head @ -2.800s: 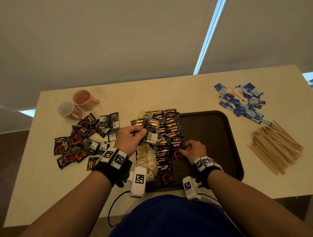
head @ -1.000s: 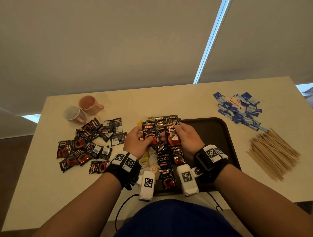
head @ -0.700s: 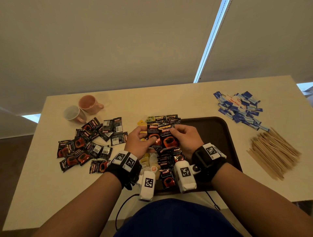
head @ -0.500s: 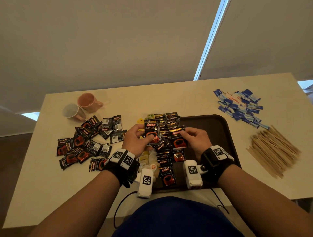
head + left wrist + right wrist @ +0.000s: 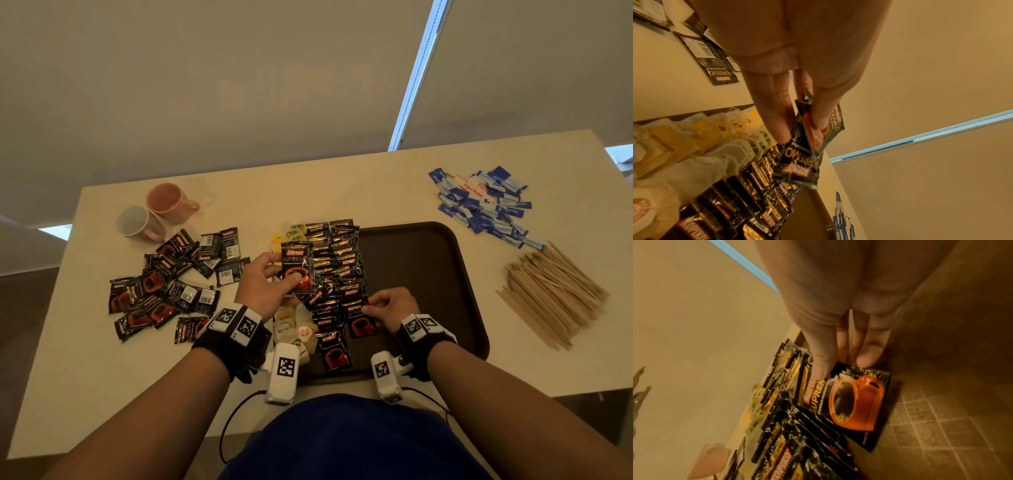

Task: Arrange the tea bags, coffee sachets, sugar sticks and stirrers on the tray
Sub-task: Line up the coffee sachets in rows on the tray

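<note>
My left hand (image 5: 275,274) holds a black Kopiko coffee sachet (image 5: 297,267) upright above the left part of the brown tray (image 5: 421,274); in the left wrist view, thumb and fingers (image 5: 777,120) pinch the coffee sachet (image 5: 803,154). My right hand (image 5: 371,310) pinches the top edge of another coffee sachet (image 5: 359,322), which lies flat on the tray at the near end of the right row. In the right wrist view, the thumb (image 5: 820,366) rests on that sachet (image 5: 855,402). Two rows of sachets (image 5: 337,260) overlap on the tray. Tea bags (image 5: 291,329) line its left edge.
Loose coffee sachets (image 5: 164,284) lie scattered on the table to the left. Two mugs (image 5: 154,212) stand behind them. Blue sugar sticks (image 5: 483,205) are heaped at the far right, and wooden stirrers (image 5: 548,294) are piled nearer on the right. The tray's bare right half (image 5: 421,274) holds nothing.
My right hand has brought its sachet from above the rows down and toward me, onto the tray. My left hand still holds its sachet, slightly shifted left.
</note>
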Available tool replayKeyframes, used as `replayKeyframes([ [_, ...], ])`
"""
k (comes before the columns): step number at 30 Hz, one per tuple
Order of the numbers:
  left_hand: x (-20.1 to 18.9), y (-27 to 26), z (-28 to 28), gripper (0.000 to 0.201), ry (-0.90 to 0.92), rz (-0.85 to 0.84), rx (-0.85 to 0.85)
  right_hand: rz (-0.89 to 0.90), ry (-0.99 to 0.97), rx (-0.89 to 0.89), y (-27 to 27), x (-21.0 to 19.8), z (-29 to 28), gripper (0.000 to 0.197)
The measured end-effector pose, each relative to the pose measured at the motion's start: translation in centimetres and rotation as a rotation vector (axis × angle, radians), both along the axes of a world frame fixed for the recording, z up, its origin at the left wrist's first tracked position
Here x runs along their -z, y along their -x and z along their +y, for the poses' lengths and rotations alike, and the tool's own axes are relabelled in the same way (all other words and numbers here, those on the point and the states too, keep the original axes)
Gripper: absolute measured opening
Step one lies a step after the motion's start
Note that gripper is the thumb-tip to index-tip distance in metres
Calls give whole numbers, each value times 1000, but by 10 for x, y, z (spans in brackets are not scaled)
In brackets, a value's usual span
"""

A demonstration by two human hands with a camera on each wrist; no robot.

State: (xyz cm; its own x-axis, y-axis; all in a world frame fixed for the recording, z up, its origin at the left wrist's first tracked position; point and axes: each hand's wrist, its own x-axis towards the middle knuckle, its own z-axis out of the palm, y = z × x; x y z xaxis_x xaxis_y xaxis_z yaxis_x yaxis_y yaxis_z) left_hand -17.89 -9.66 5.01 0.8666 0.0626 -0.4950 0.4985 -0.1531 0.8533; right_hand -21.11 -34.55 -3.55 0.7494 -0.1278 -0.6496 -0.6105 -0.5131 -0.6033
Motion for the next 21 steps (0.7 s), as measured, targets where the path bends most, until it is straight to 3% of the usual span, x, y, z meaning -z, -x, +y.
replayKeyframes([
  [10,3,3,1,41,-6,24,-13,-52,99,-9,-7,3,0,12],
  [15,1,6,0,36,-11,13,6,-52,171,-80,-8,1,4,24],
  [18,0,8,-5,36,-13,19,15,-188,217,-42,-9,-14,5,29],
  [21,2,9,-10,37,-13,24,40,-349,21,-79,-17,-46,20,31],
])
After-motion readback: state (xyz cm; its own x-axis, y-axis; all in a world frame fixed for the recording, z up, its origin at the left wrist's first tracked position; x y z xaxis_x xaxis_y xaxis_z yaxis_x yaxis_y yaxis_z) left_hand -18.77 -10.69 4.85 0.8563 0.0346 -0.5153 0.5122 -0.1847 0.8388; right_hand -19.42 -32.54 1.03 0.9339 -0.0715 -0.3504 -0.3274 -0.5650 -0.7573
